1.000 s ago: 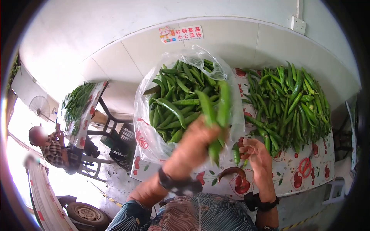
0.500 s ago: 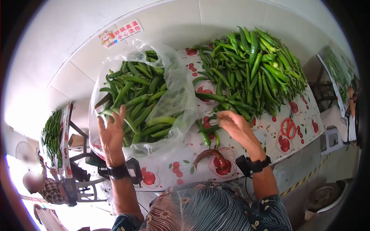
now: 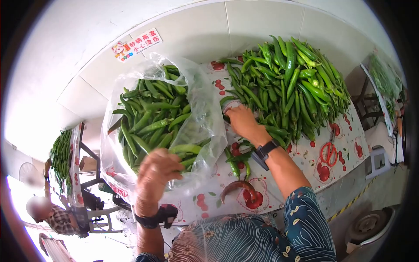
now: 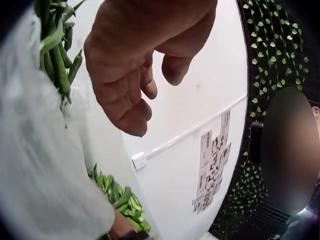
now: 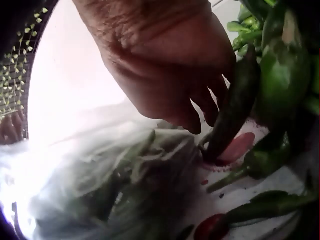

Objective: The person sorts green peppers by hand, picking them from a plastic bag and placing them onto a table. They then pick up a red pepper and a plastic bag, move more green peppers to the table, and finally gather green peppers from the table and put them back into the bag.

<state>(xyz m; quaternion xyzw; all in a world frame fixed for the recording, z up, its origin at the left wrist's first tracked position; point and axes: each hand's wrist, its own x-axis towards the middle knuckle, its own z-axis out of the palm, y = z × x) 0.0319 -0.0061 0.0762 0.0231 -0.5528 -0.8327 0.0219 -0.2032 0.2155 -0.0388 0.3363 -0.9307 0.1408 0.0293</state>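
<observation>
My left hand (image 3: 158, 174) hangs at the near side of a clear plastic bag (image 3: 205, 100) full of long green peppers (image 3: 152, 109). Its fingers are loosely bent with nothing between them, as the left wrist view also shows. At the left edge of a big pile of green peppers (image 3: 301, 83), my right hand (image 3: 244, 124) reaches down to the cloth. In the right wrist view its fingers (image 5: 192, 120) close around a dark green pepper (image 5: 235, 107), which partly hides the fingertips.
Small green peppers (image 3: 233, 161) and a curved reddish-brown pepper (image 3: 239, 187) lie on the cherry-print cloth (image 3: 209, 196) at the front. Red-handled scissors (image 3: 328, 155) rest to the right. Another person (image 3: 54, 214) sits by a side table at left. A tiled wall (image 3: 196, 35) stands behind.
One second ago my left hand carried green peppers over the bag; it let them go inside, then drew toward the bag's near side. My right hand moved left to a pepper beside the pile.
</observation>
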